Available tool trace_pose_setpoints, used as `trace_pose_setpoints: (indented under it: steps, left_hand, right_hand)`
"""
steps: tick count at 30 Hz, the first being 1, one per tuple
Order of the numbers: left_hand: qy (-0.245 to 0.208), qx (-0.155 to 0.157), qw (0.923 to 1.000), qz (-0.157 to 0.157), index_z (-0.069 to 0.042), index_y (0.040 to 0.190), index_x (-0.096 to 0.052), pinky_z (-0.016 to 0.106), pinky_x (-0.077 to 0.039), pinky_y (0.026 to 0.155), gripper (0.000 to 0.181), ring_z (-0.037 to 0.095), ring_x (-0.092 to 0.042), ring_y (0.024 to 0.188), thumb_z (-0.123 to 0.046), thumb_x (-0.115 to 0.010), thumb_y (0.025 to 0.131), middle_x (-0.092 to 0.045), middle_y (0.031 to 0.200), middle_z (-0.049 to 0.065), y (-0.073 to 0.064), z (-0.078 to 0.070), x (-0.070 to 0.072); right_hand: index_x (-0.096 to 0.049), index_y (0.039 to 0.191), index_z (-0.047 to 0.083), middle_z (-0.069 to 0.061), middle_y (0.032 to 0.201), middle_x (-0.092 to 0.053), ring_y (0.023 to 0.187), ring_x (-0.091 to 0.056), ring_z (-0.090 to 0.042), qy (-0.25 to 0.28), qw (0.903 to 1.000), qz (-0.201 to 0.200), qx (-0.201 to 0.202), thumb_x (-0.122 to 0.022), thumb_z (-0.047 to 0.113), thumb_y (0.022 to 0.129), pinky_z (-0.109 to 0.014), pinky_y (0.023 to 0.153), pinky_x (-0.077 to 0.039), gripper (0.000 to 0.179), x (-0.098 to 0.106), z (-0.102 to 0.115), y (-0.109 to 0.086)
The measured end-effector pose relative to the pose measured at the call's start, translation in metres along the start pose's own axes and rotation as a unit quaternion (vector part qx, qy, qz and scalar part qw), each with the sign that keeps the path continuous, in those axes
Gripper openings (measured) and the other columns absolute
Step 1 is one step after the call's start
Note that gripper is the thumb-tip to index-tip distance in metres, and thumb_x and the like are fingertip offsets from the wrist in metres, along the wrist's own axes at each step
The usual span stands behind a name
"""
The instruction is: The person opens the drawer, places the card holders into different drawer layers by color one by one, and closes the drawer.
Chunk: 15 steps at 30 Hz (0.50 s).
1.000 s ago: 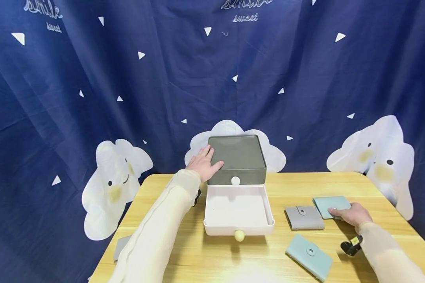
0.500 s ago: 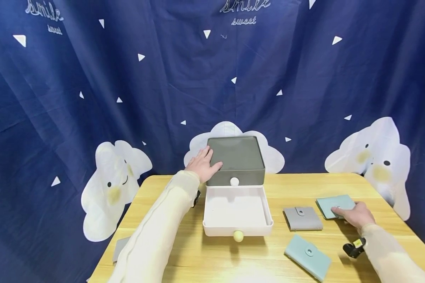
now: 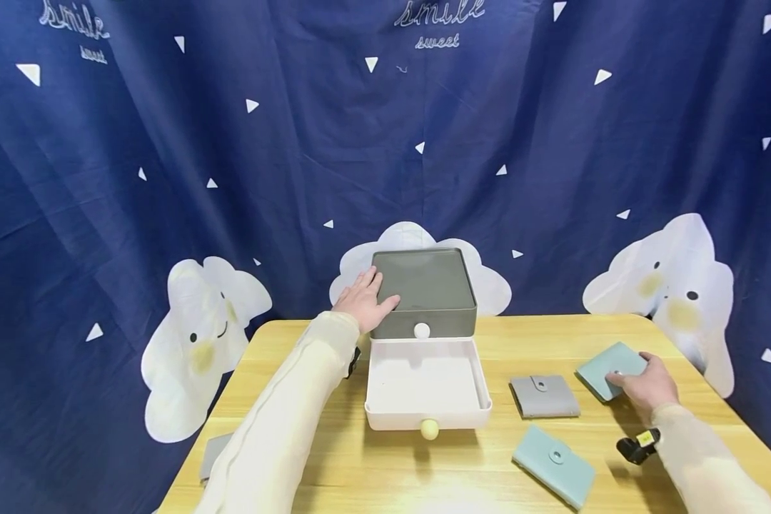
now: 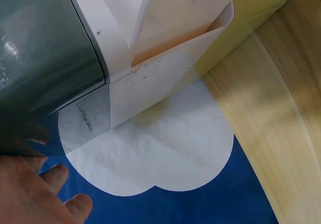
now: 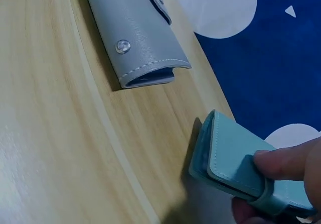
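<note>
At the right of the head view, my right hand pinches a light teal snap wallet, thumb on top. The right wrist view shows the thumb over the teal wallet's cover, fingertips beneath and a shadow under it. My left hand rests with fingers spread on the left side of the dark grey top of a small drawer box. Its lower white drawer, with a yellow knob, is pulled out. In the left wrist view the left hand's fingers lie beside the dark box.
A grey wallet lies right of the drawer, with a second teal wallet in front of it. Another grey wallet lies partly hidden by the left sleeve. A blue curtain hangs behind the wooden table.
The right hand has turned the teal wallet from lying flat to a tilted angle, and it has shifted slightly away from the grey one. The left hand stays on the box.
</note>
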<state>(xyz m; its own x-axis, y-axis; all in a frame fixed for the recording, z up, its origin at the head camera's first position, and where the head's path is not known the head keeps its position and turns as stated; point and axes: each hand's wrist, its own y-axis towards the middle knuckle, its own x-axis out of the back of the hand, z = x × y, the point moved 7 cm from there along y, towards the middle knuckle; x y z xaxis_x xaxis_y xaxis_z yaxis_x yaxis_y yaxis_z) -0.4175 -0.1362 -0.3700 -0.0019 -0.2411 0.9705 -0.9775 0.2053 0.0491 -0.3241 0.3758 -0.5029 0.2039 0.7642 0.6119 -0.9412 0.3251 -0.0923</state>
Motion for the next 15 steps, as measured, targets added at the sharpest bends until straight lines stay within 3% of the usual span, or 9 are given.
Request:
trace_pose_setpoints:
  steps: [4, 8, 12, 15]
  left_hand:
    - [-0.004, 0.0, 1.0, -0.001, -0.016, 0.147, -0.018, 0.046, -0.011, 0.108, 0.079, 0.016, 0.0, 0.138, -0.067, -0.027, 0.087, -0.005, 0.153, -0.004, 0.0, 0.001, -0.001]
    - [-0.006, -0.003, 1.0, 0.003, -0.015, 0.147, -0.018, 0.046, -0.01, 0.108, 0.079, 0.017, 0.001, 0.138, -0.066, -0.027, 0.087, -0.004, 0.153, -0.003, 0.001, 0.0, -0.002]
    - [-0.003, -0.001, 1.0, 0.004, -0.015, 0.147, -0.017, 0.046, -0.01, 0.108, 0.079, 0.017, 0.001, 0.138, -0.066, -0.027, 0.088, -0.003, 0.153, -0.004, 0.002, 0.0, -0.002]
    - [-0.001, 0.0, 1.0, 0.002, -0.015, 0.147, -0.017, 0.046, -0.01, 0.108, 0.079, 0.018, 0.0, 0.138, -0.066, -0.027, 0.088, -0.003, 0.152, -0.004, 0.002, 0.0, -0.002]
  right_hand:
    - [-0.02, 0.134, -0.016, -0.035, 0.114, -0.041, 0.089, -0.051, -0.032, 0.061, 0.9977, -0.007, -0.028, -0.072, 0.031, 0.077, -0.029, 0.06, -0.048, 0.09, -0.003, -0.006, -0.002]
    - [-0.029, 0.132, -0.015, -0.016, 0.103, -0.053, 0.074, -0.056, -0.007, 0.138, 0.9896, 0.018, -0.039, -0.069, 0.03, 0.081, -0.024, 0.063, -0.051, 0.079, -0.008, -0.013, -0.002]
    - [-0.025, 0.135, -0.011, 0.005, 0.089, -0.053, 0.071, -0.057, 0.0, 0.254, 0.965, 0.045, -0.047, -0.07, 0.022, 0.081, -0.024, 0.069, -0.052, 0.078, -0.013, -0.019, 0.001]
    - [-0.03, 0.129, -0.009, 0.01, 0.082, -0.054, 0.071, -0.059, -0.003, 0.311, 0.9471, 0.058, -0.056, -0.07, 0.019, 0.082, -0.026, 0.069, -0.052, 0.068, -0.014, -0.022, 0.002]
